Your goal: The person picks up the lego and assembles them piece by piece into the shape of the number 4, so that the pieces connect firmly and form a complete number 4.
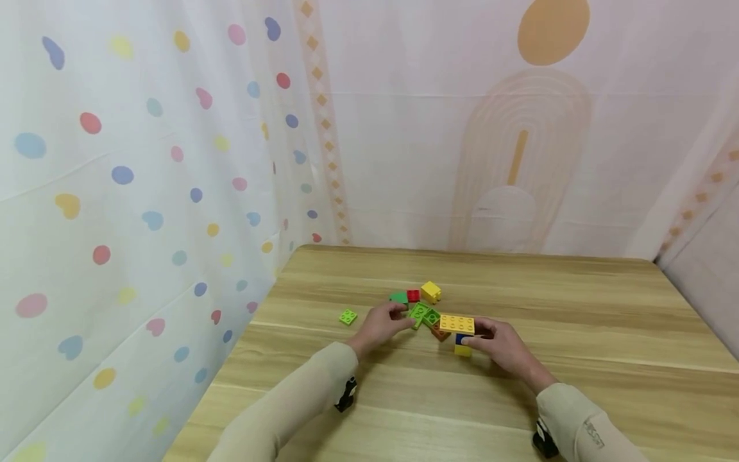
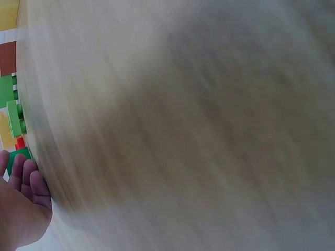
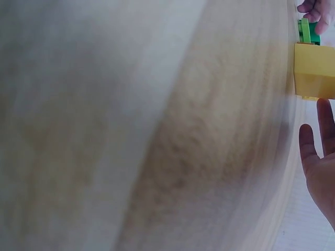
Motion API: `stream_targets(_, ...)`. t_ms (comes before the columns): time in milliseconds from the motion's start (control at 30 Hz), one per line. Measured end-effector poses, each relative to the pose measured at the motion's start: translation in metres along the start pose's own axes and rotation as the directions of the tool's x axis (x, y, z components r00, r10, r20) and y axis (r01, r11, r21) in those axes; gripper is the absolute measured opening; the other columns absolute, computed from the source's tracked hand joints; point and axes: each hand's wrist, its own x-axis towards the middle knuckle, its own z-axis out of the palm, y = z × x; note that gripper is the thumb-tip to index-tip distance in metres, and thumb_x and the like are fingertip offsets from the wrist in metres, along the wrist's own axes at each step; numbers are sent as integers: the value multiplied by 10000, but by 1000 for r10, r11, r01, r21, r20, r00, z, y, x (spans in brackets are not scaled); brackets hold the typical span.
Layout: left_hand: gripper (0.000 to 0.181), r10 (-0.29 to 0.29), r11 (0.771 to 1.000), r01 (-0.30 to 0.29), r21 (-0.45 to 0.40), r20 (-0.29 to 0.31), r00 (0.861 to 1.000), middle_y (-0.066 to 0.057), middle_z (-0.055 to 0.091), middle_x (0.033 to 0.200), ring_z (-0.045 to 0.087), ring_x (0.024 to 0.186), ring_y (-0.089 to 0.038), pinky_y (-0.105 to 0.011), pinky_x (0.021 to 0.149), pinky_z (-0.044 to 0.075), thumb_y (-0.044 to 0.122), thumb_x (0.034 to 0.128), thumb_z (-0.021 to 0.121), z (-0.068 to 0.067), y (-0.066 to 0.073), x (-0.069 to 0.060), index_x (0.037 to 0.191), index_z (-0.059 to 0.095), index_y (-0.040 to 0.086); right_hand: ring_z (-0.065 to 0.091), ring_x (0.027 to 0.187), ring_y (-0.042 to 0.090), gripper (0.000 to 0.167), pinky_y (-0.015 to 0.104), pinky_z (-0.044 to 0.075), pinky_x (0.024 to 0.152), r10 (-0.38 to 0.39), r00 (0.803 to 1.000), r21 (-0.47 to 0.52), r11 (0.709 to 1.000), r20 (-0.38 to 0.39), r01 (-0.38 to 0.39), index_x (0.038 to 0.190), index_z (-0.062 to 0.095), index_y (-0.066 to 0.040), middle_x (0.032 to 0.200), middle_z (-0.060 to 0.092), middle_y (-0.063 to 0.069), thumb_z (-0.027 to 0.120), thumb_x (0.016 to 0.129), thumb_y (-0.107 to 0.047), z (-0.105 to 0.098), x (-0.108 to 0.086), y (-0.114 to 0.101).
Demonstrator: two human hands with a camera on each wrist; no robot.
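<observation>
A small upright stack stands before my right hand (image 1: pixel 501 343): a wide yellow brick (image 1: pixel 457 323) on top, a blue brick (image 1: pixel 461 339) below, a yellow brick (image 1: pixel 462 351) at the bottom. In the head view the thumb lies by the blue brick; in the right wrist view thumb and finger look straight and spread beside the yellow top brick (image 3: pixel 314 70). My left hand (image 1: pixel 378 326) reaches to light green bricks (image 1: pixel 419 313), its thumb at their edge and its fingers near a dark green brick (image 1: pixel 398 298). Nothing shows between its fingers.
Behind the light green bricks lie a red brick (image 1: pixel 413 295) and a yellow brick (image 1: pixel 430 292). An orange-brown brick (image 1: pixel 441 332) touches the pile's near side. Left of my left hand lies a lime brick (image 1: pixel 348 317). Curtains (image 1: pixel 392 160) hang behind the wooden table (image 1: pixel 606 308).
</observation>
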Motion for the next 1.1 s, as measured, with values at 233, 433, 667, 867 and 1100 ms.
stream_targets(233, 573, 15, 998, -15, 65, -12, 1000, -61, 628, 1139, 576, 1023, -192, -375, 859, 500, 371, 876, 768, 10, 7, 3, 1311, 614, 31, 617, 1011, 214, 548, 287, 510, 792, -24, 1000, 6, 1000, 1, 24, 1323, 586, 36, 1189, 657, 126, 746, 905, -280, 0, 0, 1)
stream_targets(433, 561, -7, 995, 11, 94, -36, 999, -48, 628, 1147, 569, 1008, -175, -375, 869, 489, 332, 872, 780, 15, 14, 1, 1331, 607, 60, 615, 1009, 209, 552, 284, 509, 786, -28, 1000, 15, 1000, 6, 28, 1331, 584, 29, 1192, 657, 124, 742, 907, -288, 0, 0, 2)
stream_targets(667, 532, 1, 988, 7, 156, -47, 999, -32, 629, 1062, 553, 939, -157, -357, 824, 482, 261, 867, 787, 15, 14, 1, 1320, 618, 40, 615, 994, 202, 532, 279, 511, 773, -36, 999, 31, 999, 8, 36, 1320, 590, 35, 1179, 661, 125, 745, 906, -261, 1, 0, 2)
stream_targets(867, 350, 48, 980, -42, 195, -29, 998, -52, 648, 951, 567, 847, -161, -341, 748, 496, 159, 856, 765, 9, 9, 1, 1154, 689, -11, 614, 999, 204, 539, 277, 509, 775, -23, 1000, 28, 999, 5, 23, 1326, 586, 33, 1184, 660, 124, 746, 905, -264, 1, -1, 1)
stream_targets(1100, 439, 56, 975, -51, 215, -16, 998, -115, 662, 1104, 593, 965, -194, -385, 853, 499, 159, 827, 776, -4, 0, -1, 1208, 670, -31, 610, 1012, 207, 544, 284, 508, 782, -16, 1000, 18, 1000, 7, 16, 1347, 572, 26, 1209, 652, 126, 734, 916, -264, 0, -2, -1)
